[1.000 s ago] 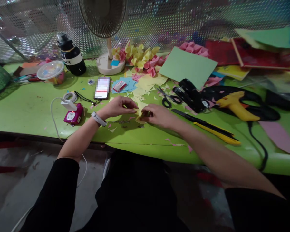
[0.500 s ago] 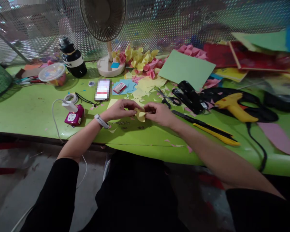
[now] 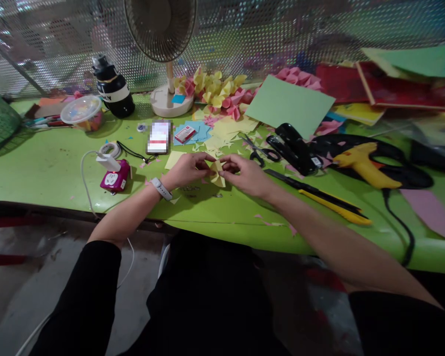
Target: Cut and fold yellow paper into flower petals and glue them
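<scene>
Between my two hands, just above the green table (image 3: 203, 213), is a small yellow paper flower (image 3: 217, 174) with curved petals. My left hand (image 3: 190, 169), with a pale watch on its wrist, pinches its left side. From the right, the fingers of my right hand (image 3: 243, 174) grip the other side. On the table below lie several tiny metal-looking bits (image 3: 193, 188), too small to name. A yellow paper square (image 3: 173, 159) rests behind my left hand. Beyond my right hand lie scissors (image 3: 261, 150) and a black stapler (image 3: 294, 148).
A utility knife (image 3: 333, 207) and a yellow glue gun (image 3: 365, 160) with a cord lie right. Finished yellow paper flowers (image 3: 218, 86) are heaped behind, beside a fan (image 3: 170, 101). Left stand a purple plug adapter (image 3: 114, 179), a phone (image 3: 159, 137) and a black bottle (image 3: 114, 91).
The paper flower has turned in my fingers, its petals now facing differently. Both hands stay close together around it. The whole view has shifted slightly.
</scene>
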### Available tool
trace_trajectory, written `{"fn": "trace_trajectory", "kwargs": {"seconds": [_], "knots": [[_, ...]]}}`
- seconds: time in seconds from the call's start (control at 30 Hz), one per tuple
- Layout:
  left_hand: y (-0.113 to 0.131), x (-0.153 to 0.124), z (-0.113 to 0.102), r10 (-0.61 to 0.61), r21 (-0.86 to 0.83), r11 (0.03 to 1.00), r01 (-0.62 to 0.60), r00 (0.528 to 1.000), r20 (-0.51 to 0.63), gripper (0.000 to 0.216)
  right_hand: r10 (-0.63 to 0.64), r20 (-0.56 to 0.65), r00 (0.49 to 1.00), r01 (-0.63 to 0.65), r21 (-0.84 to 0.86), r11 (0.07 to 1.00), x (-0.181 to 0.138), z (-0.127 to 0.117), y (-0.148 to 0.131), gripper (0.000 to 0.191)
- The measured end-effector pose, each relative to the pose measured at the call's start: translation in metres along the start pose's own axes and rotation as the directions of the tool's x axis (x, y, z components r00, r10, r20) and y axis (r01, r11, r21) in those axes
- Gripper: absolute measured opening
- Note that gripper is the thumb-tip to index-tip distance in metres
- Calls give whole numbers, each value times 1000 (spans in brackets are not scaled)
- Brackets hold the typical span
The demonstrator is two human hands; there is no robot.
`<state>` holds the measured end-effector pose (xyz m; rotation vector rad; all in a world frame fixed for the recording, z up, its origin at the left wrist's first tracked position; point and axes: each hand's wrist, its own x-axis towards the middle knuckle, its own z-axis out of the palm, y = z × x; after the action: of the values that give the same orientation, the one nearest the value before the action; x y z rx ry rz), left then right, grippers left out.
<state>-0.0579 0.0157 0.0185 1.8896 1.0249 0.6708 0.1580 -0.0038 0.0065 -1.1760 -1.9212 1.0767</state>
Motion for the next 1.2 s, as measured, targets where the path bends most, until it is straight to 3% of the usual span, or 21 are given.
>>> {"fn": "trace_trajectory", "kwargs": {"seconds": [0.17,0.3,0.43,0.57,0.67,0.83,0.97,1.07,1.2], "knots": [[2,1,0,-75,-55,996,74,997,-11,42,6,26,1000,-6,1,1000,-1,0,-5,38],[-4,3,2,-69,-59,996,66,997,-36,26,6,54,999,-6,-3,1000,-1,-1,-5,43],[-8,4,4,-71,-140,988,66,997,-35,22,33,51,998,-36,53,998,-1,-2,-5,40],[-5,5,6,-123,-239,966,95,987,-105,26,89,39,995,-93,113,989,-2,-3,-5,36],[-1,5,8,-186,-347,928,132,975,-125,27,81,31,996,-85,152,985,-1,-1,-4,42],[2,5,8,-312,-508,824,250,949,-38,19,37,-19,999,-34,148,988,-1,-2,-3,37],[0,4,5,-201,-459,871,174,980,-10,41,-22,-47,999,23,16,1000,0,-3,0,37],[-2,3,3,-113,-404,909,100,994,-7,39,-58,-47,997,55,-59,997,1,-2,2,38],[-2,3,2,-103,-421,902,100,995,14,38,-66,-77,995,61,-59,996,0,-3,-3,36]]}}
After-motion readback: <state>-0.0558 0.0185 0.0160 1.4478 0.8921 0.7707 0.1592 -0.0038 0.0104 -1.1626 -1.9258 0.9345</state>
